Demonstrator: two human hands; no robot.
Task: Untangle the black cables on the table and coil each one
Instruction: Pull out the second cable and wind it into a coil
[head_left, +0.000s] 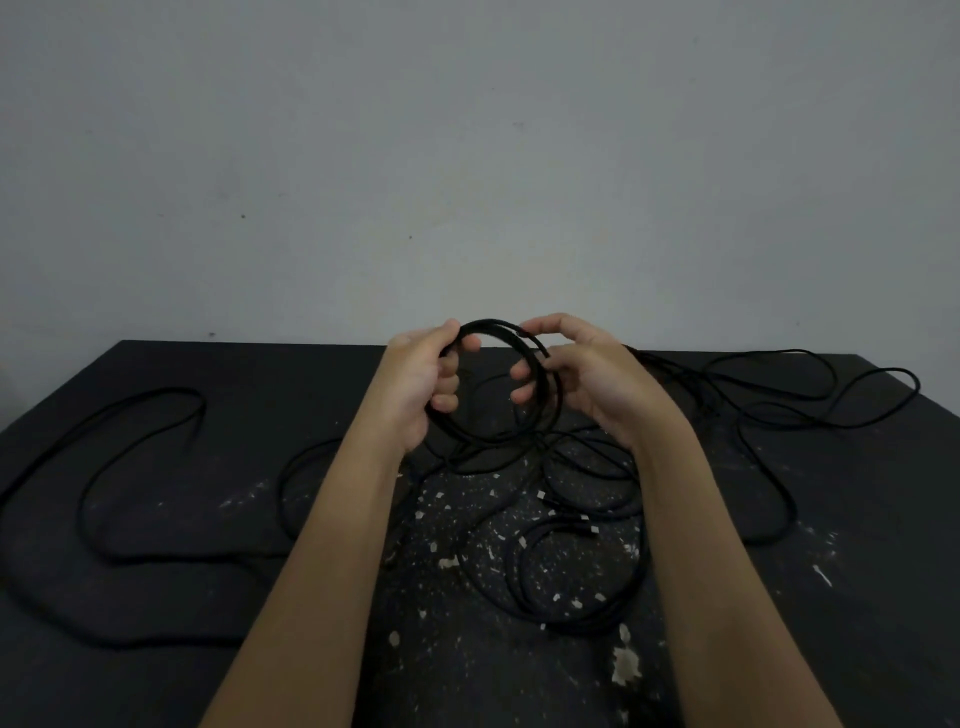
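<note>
coiling: my left hand (421, 384) grips the coil (498, 323), raised over the table's (208, 467) far middle; my right hand (587, 374) pinches its right side. i should lay each loop equal, untwisted.

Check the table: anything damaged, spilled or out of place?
The table is flecked with pale chips, densest at the near middle, like flaking paint or debris. Loose cable sprawls uncoiled on both sides, expected mid-task. The coil in the left hand and right hand looks fine.
</note>
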